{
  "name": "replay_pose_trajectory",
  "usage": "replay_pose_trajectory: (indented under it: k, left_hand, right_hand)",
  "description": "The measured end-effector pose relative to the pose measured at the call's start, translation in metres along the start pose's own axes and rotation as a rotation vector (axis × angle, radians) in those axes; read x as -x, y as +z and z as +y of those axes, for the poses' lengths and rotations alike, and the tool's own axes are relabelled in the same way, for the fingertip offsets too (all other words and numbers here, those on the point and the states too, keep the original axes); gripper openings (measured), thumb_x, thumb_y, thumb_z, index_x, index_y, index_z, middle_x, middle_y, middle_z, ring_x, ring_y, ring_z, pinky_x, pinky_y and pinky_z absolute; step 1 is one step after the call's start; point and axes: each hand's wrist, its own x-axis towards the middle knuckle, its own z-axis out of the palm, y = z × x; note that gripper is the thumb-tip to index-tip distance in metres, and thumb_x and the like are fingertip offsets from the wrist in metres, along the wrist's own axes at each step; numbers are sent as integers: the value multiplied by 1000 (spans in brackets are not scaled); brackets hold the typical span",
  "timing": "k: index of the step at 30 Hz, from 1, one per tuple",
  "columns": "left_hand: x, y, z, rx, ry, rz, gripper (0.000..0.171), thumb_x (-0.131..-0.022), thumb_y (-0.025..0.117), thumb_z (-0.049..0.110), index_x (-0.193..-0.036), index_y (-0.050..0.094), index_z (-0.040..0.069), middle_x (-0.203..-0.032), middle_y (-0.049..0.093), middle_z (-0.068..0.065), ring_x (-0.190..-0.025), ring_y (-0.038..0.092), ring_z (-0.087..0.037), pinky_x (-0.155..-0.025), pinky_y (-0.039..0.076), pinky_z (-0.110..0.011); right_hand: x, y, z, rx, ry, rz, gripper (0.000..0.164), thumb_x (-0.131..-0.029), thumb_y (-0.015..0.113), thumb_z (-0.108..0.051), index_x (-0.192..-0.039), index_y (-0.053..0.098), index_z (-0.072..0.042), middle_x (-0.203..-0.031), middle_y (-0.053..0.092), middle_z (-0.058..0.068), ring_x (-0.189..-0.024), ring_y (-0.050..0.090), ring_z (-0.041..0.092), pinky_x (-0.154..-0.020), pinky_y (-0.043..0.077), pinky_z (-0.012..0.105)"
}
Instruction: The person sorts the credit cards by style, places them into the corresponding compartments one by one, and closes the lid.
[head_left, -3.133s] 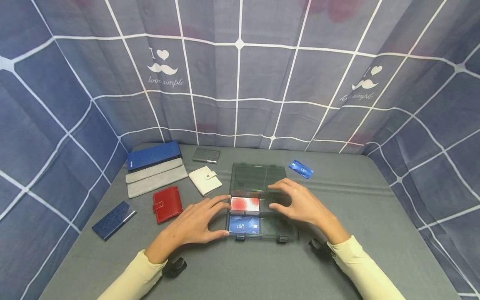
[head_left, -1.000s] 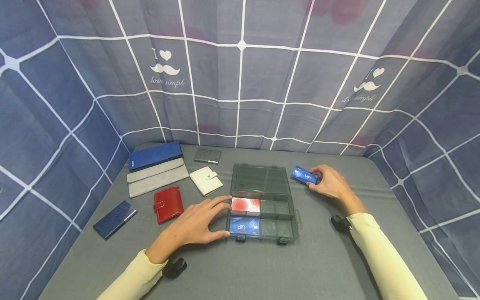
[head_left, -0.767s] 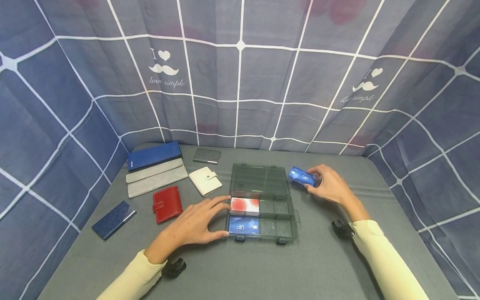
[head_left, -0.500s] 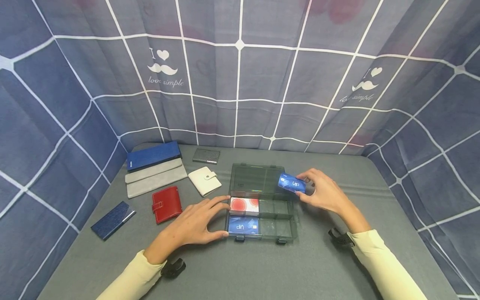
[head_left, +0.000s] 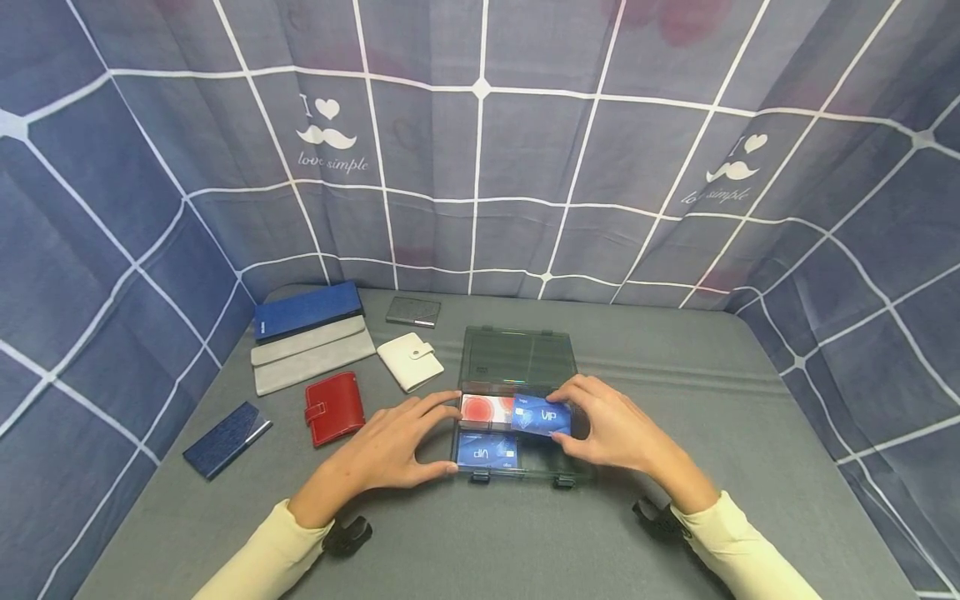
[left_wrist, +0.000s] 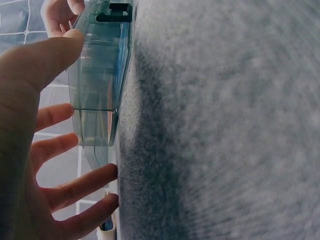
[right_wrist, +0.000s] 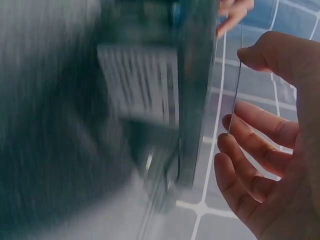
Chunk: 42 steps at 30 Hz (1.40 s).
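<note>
My right hand (head_left: pixel 611 425) pinches a blue VIP card (head_left: pixel 542 415) by its edges, thumb on the near side and fingers on the far side. The card hovers over the back right compartment of a dark see-through plastic box (head_left: pixel 513 360), overlapping part of a red-and-white card (head_left: pixel 480 408) in the back left one. Edge-on, the held card (right_wrist: pixel 236 85) is a thin line in the right wrist view. Another blue VIP card (head_left: pixel 486 452) lies in the front left compartment. My left hand (head_left: pixel 397 442) steadies the box's left side with fairly straight fingers and thumb.
Left of the box lie a white snap holder (head_left: pixel 410 362), a red wallet (head_left: pixel 335 408), a dark blue card case (head_left: pixel 228 440), a grey flap pouch (head_left: pixel 313 354), a blue wallet (head_left: pixel 309 312) and a dark grey card case (head_left: pixel 413 312). A checked curtain (head_left: pixel 525 150) encloses the table.
My right hand has picked the blue VIP card off the table right of the box and carried it left and nearer, over the box. The left hand has stayed put.
</note>
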Motion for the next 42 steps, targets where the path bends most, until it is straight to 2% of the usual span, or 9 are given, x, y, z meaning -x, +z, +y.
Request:
replay_pose_trajectory:
  k: [5,13,23,26,30,34,38,40,42]
  left_hand:
    - [0,0,0,11,-9,-12,72,-91,75,67,-151,59,30,-169,42,10,-129,61,-18,-85,58,-48]
    - [0,1,0,13,-13,-16,72,-91,75,67,-151,59,30,-169,42,10,-130,61,-19,-85,57,-48]
    - [0,1,0,4,-10,-15,74,-91,73,69,-152,58,30,-169,42,9,-128,62,-19,-85,59,-47]
    - [-1,0,0,6,-7,-13,74,-91,74,69,-152,58,30,-169,41,10,-128,62,-18,-85,59,-46]
    - [0,-1,1,26,-5,-13,72,-91,75,67,-150,59,29,-168,42,9,-131,62,-18,-90,59,-48]
    - [-1,-5,2,69,-15,-21,71,-90,79,64,-148,61,28,-167,45,8,-137,59,-18,-96,58,-50]
    - [-6,-9,5,111,-41,-3,71,-89,81,63,-146,63,26,-163,51,5,-141,57,-21,-102,55,-54]
    - [-12,-11,7,140,-68,27,67,-92,79,60,-145,64,22,-161,53,1,-143,55,-24,-106,53,-57]
    - [-21,-12,8,203,-100,63,63,-96,77,53,-145,63,16,-160,54,-6,-146,53,-29,-112,48,-60]
  right_hand:
    - [0,9,-20,-26,-67,-34,50,-81,92,-34,-123,74,-14,-118,68,-5,-111,65,13,-91,58,40]
    - [-5,19,-37,0,-150,-74,47,-83,89,-33,-123,74,-11,-118,65,-3,-111,63,14,-90,58,36]
    - [-19,34,-47,-17,-269,-29,36,-90,90,-33,-116,75,-13,-116,68,-1,-106,67,14,-91,58,35]
    - [-21,38,-52,23,-300,-21,32,-92,88,-32,-114,77,-13,-115,69,-2,-104,68,13,-90,58,34]
    - [-19,39,-58,137,-323,7,26,-94,85,-35,-111,80,-16,-110,75,-5,-101,72,14,-89,58,35]
    - [-14,43,-64,233,-346,11,23,-100,76,-38,-110,80,-18,-109,78,-4,-105,73,16,-92,57,37]
    - [-11,40,-61,206,-319,15,26,-102,72,-40,-115,80,-19,-116,78,-4,-111,71,18,-95,57,40]
    - [-13,33,-51,153,-258,43,29,-100,75,-39,-119,79,-18,-120,76,-3,-113,71,20,-97,57,42]
    - [-15,24,-33,73,-151,71,33,-100,76,-37,-125,77,-16,-125,74,-1,-117,70,22,-99,57,46]
